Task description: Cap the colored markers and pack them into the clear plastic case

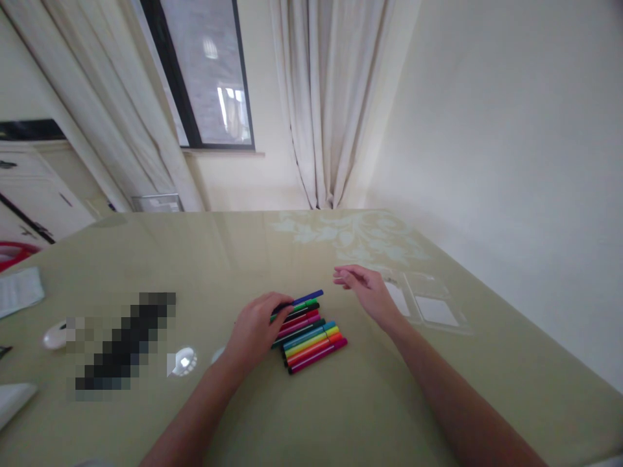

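Felt-tip markers (314, 346) in many colours lie side by side in a slanted row on the table, from magenta at the near end to blue at the far end. My left hand (257, 327) reaches over the left ends of the far markers. Its thumb and fingers close around the blue marker (311, 296), beside the green marker (306, 304); the exact contact is partly hidden. My right hand (363, 285) hovers to the right of the row, holding nothing, its fingers loosely stretched toward the left with small gaps.
A clear plastic case (433, 305) with white inserts lies open behind my right forearm. On the left are a white mouse (56, 336), a pixelated dark object (126, 344) and some paper (22, 290). A wall (525, 162) borders the table's right side.
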`<move>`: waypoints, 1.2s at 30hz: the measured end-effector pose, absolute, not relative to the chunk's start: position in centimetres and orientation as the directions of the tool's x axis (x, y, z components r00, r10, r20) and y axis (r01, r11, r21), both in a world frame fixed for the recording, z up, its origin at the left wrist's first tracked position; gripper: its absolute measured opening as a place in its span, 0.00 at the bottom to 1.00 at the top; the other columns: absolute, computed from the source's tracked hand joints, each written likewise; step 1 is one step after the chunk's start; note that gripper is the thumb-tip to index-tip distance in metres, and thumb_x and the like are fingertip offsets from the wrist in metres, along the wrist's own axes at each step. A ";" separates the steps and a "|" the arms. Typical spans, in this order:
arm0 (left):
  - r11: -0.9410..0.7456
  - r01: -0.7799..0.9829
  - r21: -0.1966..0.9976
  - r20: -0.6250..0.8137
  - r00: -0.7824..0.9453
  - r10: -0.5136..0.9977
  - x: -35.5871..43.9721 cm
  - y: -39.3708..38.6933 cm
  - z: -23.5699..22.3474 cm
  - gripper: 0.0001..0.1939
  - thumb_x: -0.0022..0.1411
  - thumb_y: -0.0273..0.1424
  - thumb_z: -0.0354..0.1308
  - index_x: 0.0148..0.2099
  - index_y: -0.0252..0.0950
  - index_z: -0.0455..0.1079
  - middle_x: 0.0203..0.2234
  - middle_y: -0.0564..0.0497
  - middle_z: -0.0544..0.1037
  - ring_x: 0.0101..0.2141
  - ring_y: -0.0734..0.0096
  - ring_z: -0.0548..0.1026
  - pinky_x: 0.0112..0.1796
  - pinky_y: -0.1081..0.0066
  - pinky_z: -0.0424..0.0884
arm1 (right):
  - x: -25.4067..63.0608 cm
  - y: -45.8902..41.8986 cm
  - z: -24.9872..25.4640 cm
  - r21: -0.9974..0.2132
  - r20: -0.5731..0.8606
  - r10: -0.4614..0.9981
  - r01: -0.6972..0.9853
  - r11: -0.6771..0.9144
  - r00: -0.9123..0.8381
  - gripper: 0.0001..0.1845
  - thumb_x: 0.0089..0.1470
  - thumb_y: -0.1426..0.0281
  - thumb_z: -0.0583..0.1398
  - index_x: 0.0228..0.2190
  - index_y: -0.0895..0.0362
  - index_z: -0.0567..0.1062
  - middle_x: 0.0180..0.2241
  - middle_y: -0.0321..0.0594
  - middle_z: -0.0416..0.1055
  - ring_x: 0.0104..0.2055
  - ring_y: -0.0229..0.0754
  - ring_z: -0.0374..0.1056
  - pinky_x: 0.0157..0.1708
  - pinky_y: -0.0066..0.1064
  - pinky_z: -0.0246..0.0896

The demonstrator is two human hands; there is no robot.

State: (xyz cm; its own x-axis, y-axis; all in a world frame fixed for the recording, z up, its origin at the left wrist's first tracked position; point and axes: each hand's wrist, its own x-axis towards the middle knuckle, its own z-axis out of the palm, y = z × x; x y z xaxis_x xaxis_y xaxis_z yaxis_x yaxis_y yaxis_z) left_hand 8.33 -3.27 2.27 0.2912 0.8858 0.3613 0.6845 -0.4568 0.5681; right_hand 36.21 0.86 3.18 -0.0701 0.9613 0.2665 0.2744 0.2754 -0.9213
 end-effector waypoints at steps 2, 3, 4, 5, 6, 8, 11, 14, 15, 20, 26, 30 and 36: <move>-0.421 0.748 0.513 0.310 0.297 0.903 8.0 -3.0 2.0 0.07 0.70 0.32 0.58 0.45 0.41 0.78 0.39 0.50 0.83 0.40 0.60 0.80 0.45 0.63 0.73 | 37.8 1.7 2.7 -0.841 0.328 0.942 0.476 0.257 0.072 0.18 0.64 0.58 0.59 0.42 0.55 0.82 0.40 0.46 0.83 0.40 0.48 0.79 0.43 0.40 0.72; -0.411 0.774 0.482 0.293 0.300 0.908 7.9 -2.9 1.9 0.06 0.69 0.31 0.59 0.44 0.41 0.78 0.39 0.50 0.83 0.41 0.59 0.79 0.45 0.62 0.72 | 38.6 2.1 2.5 -0.766 0.343 0.934 0.606 0.215 0.102 0.16 0.64 0.60 0.58 0.42 0.55 0.82 0.39 0.45 0.83 0.41 0.49 0.78 0.44 0.40 0.71; -0.406 0.794 0.453 0.283 0.304 0.910 7.8 -2.9 1.8 0.06 0.69 0.31 0.59 0.44 0.40 0.78 0.39 0.49 0.83 0.41 0.58 0.78 0.46 0.60 0.72 | 39.2 2.3 2.4 -0.671 0.353 0.930 0.721 0.172 0.106 0.14 0.63 0.63 0.58 0.41 0.55 0.82 0.40 0.45 0.82 0.42 0.49 0.78 0.45 0.40 0.70; -0.408 0.805 0.431 0.279 0.311 0.909 7.7 -2.8 1.7 0.07 0.69 0.30 0.59 0.44 0.40 0.78 0.40 0.49 0.82 0.42 0.57 0.78 0.47 0.60 0.72 | 39.6 2.4 2.2 -0.562 0.356 0.930 0.815 0.138 0.088 0.13 0.63 0.65 0.58 0.41 0.55 0.82 0.42 0.46 0.82 0.44 0.50 0.77 0.47 0.40 0.68; -0.416 0.807 0.419 0.278 0.322 0.905 7.6 -2.7 1.6 0.07 0.69 0.31 0.58 0.44 0.40 0.78 0.41 0.48 0.82 0.43 0.57 0.77 0.48 0.60 0.71 | 39.8 2.5 2.2 -0.452 0.345 0.937 0.885 0.111 0.059 0.13 0.63 0.67 0.59 0.42 0.56 0.82 0.44 0.47 0.82 0.46 0.51 0.76 0.49 0.41 0.66; -0.425 0.799 0.426 0.284 0.328 0.901 7.2 -2.4 1.6 0.10 0.71 0.33 0.56 0.45 0.40 0.79 0.43 0.47 0.81 0.44 0.58 0.77 0.49 0.60 0.71 | 39.8 2.4 2.1 -0.270 0.304 0.953 0.959 0.093 -0.006 0.12 0.63 0.68 0.60 0.42 0.56 0.83 0.46 0.47 0.81 0.50 0.53 0.74 0.51 0.42 0.63; -0.346 0.830 0.437 0.296 0.230 0.927 6.1 -1.8 1.4 0.14 0.73 0.34 0.51 0.46 0.39 0.79 0.44 0.46 0.80 0.46 0.58 0.76 0.50 0.61 0.70 | 39.1 2.0 2.0 -0.141 0.254 0.966 0.987 0.083 -0.045 0.09 0.63 0.69 0.61 0.40 0.55 0.83 0.46 0.45 0.81 0.51 0.53 0.72 0.50 0.41 0.60; -0.197 0.908 0.369 0.254 0.106 0.961 4.5 -1.2 1.0 0.15 0.72 0.33 0.50 0.47 0.36 0.79 0.44 0.43 0.80 0.47 0.54 0.76 0.51 0.58 0.70 | 38.6 1.8 2.1 -0.112 0.249 0.968 0.991 0.076 -0.046 0.07 0.63 0.71 0.62 0.38 0.54 0.82 0.45 0.44 0.80 0.51 0.52 0.72 0.50 0.41 0.58; -0.164 0.923 0.349 0.221 0.089 0.971 4.1 -1.1 1.0 0.16 0.72 0.34 0.50 0.47 0.36 0.79 0.44 0.43 0.80 0.47 0.54 0.76 0.50 0.58 0.70 | 38.5 1.8 2.1 -0.108 0.251 0.967 0.991 0.082 -0.052 0.07 0.62 0.71 0.62 0.38 0.54 0.82 0.45 0.44 0.80 0.51 0.52 0.72 0.50 0.41 0.58; -0.134 0.914 0.383 0.086 0.109 0.990 3.1 -1.0 1.0 0.18 0.73 0.37 0.48 0.45 0.38 0.79 0.42 0.44 0.80 0.45 0.56 0.77 0.48 0.60 0.70 | 38.2 1.6 2.3 -0.126 0.273 0.958 0.984 0.123 -0.085 0.05 0.60 0.72 0.63 0.37 0.55 0.81 0.42 0.44 0.81 0.49 0.53 0.73 0.51 0.43 0.57; -0.119 0.905 0.409 0.058 0.104 0.993 3.1 -1.3 1.4 0.11 0.66 0.32 0.53 0.42 0.38 0.77 0.41 0.45 0.80 0.43 0.57 0.78 0.46 0.61 0.71 | 36.9 1.1 2.9 -0.575 0.327 0.943 0.778 0.252 -0.064 0.05 0.60 0.69 0.63 0.37 0.55 0.78 0.35 0.40 0.81 0.38 0.45 0.76 0.43 0.36 0.66; -0.197 0.817 0.542 0.202 0.101 0.974 4.6 -1.7 2.4 0.12 0.69 0.36 0.51 0.45 0.40 0.75 0.42 0.47 0.82 0.44 0.57 0.79 0.47 0.60 0.72 | 35.3 0.0 3.7 -0.765 0.361 0.917 0.508 0.396 -0.170 0.08 0.60 0.65 0.63 0.39 0.54 0.80 0.37 0.39 0.82 0.39 0.44 0.77 0.43 0.35 0.69; -0.324 0.673 0.665 0.305 0.152 0.940 7.2 -2.8 3.2 0.11 0.69 0.38 0.55 0.44 0.42 0.77 0.39 0.50 0.84 0.41 0.59 0.80 0.44 0.61 0.74 | 33.8 -1.3 5.1 -0.819 0.349 0.904 0.388 0.422 -0.248 0.09 0.59 0.64 0.66 0.40 0.52 0.84 0.39 0.41 0.83 0.41 0.45 0.77 0.43 0.37 0.71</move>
